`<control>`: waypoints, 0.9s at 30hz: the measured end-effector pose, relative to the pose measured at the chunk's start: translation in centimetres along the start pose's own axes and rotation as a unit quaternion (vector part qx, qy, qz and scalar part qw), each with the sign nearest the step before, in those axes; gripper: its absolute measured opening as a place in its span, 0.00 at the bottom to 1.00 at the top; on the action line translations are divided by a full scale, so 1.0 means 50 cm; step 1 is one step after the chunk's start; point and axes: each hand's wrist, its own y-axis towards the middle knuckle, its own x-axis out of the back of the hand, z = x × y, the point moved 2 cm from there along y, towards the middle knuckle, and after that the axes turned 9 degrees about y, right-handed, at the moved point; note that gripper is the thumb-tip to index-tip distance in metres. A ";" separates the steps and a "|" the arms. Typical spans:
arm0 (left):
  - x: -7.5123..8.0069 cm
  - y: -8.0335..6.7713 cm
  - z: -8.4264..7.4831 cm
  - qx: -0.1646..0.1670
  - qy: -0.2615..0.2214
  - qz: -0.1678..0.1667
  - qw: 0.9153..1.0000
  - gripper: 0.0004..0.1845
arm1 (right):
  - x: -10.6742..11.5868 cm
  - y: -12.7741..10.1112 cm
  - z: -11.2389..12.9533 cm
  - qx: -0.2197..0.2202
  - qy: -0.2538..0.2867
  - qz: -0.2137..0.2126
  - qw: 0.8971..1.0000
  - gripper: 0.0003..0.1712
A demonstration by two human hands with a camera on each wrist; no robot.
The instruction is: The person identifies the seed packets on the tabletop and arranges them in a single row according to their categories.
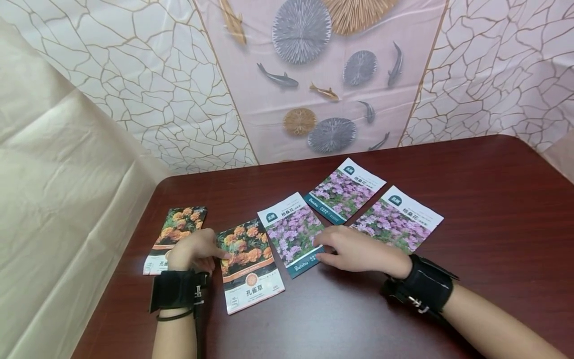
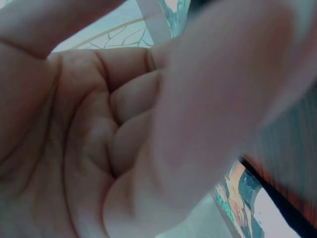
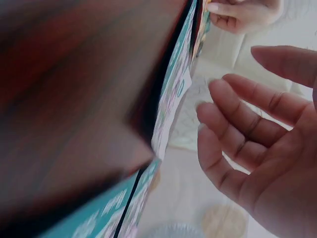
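Observation:
Five seed packets lie in a row on a dark red table (image 1: 493, 199). My left hand (image 1: 195, 252) rests between two orange-flower packets, its fingers curled into the palm (image 2: 99, 139) and a forefinger tip touching the left edge of the nearer orange packet (image 1: 253, 279). The other orange packet (image 1: 181, 224) lies partly under that hand. My right hand (image 1: 354, 249) lies flat with relaxed, spread fingers (image 3: 257, 148). Its fingertips touch the lower right corner of the middle purple-flower packet (image 1: 291, 229), seen edge-on in the right wrist view (image 3: 171, 109).
Two more purple-flower packets (image 1: 343, 192) (image 1: 396, 219) lie behind and to the right of my right hand. A patterned cloth backdrop (image 1: 314, 75) hangs behind the table, and beige sheeting (image 1: 54, 174) covers the left side. Black straps sit on both wrists.

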 end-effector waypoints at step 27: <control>0.004 0.008 0.007 -0.027 -0.019 0.007 0.999 0.13 | -0.101 0.150 0.041 -0.061 0.031 0.056 0.996 0.23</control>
